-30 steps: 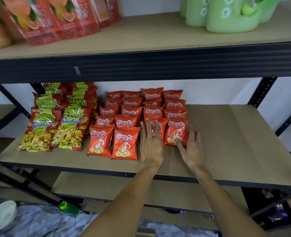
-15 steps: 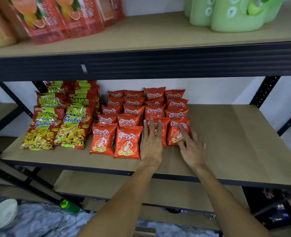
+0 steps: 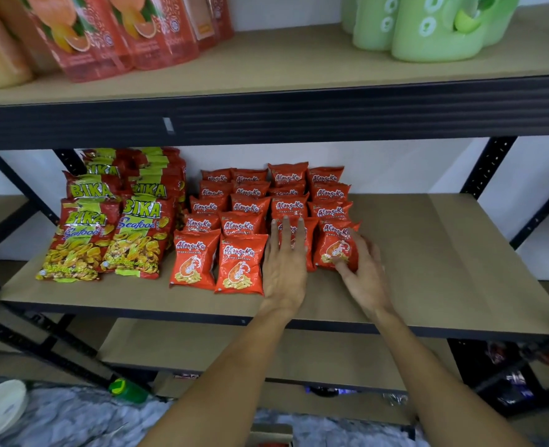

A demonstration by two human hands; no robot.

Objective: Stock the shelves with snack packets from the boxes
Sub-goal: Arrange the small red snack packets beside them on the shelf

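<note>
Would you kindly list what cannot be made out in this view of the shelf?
Head view only:
- Third-column front packet: print covered by left hand.
- Rightmost front packet: right edge hidden by right hand.
- Orange pouches: tops cut off by upper edge.
- Lower-right goods: dark, blurred.

Both bare forearms reach in from the near side, angled toward the far side. The left grip [image 3: 284, 256] lies palm down, fingers straight (thumb alongside). Just right of it, the right grip [image 3: 360, 272] curls thumb and fingers round an orange packet [image 3: 336, 243].
</note>
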